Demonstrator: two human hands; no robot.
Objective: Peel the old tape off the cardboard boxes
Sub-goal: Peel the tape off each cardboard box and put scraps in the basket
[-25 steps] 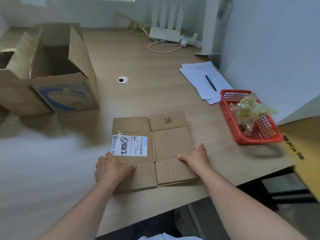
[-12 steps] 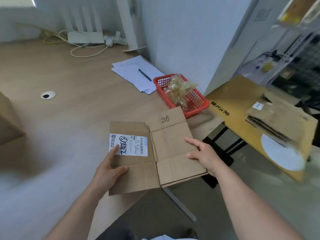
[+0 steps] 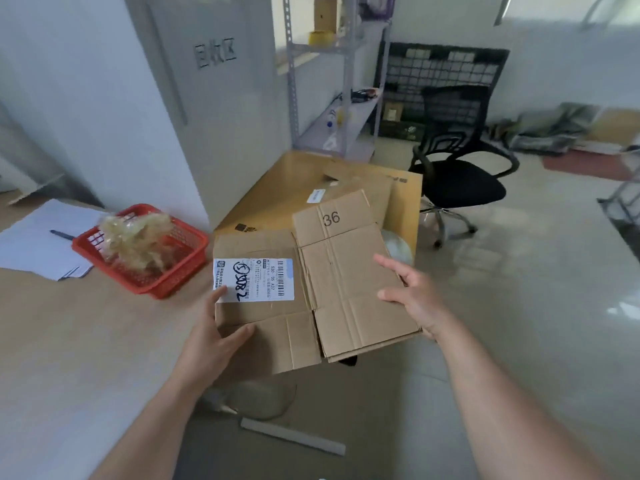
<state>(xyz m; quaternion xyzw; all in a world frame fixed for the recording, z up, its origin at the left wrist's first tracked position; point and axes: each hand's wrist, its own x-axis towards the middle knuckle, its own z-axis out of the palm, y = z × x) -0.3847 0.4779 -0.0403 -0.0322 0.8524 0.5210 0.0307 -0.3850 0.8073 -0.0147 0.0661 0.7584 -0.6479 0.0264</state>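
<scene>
Flattened cardboard box (image 3: 346, 282) hangs in the air between your two hands, just off the right edge of the wooden desk (image 3: 69, 341) and above the grey floor (image 3: 519, 306). On the desk to its left stands a red basket (image 3: 145, 292) holding a wad of old tape (image 3: 138, 244), with white papers (image 3: 34, 244) and a pen (image 3: 60, 233) further left. A white partition (image 3: 138, 98) rises behind them. Beyond the box lies a large yellow carton (image 3: 294, 181) with other flattened cardboard on it; a metal shelf (image 3: 332, 98) stands far behind, a black office chair (image 3: 460, 174) to the far right, and a grey strip (image 3: 294, 436) lies on the floor near you.

The box lies nearly flat, its long axis running left to right. The flap printed "36" points away from you, and the shipping label (image 3: 254, 280) faces up on the left half.

Your left hand (image 3: 211, 334) grips the near left edge, thumb on top and forefinger reaching to the label's corner. Your right hand (image 3: 412, 296) holds the right edge, thumb and forefinger spread on top, the other fingers curled at the edge.

A second ago the box lay on the desk under both hands; half a second ago you had it lifted at the desk's edge. Since then you have carried it right, clear of the desk, and the basket now sits to its left
</scene>
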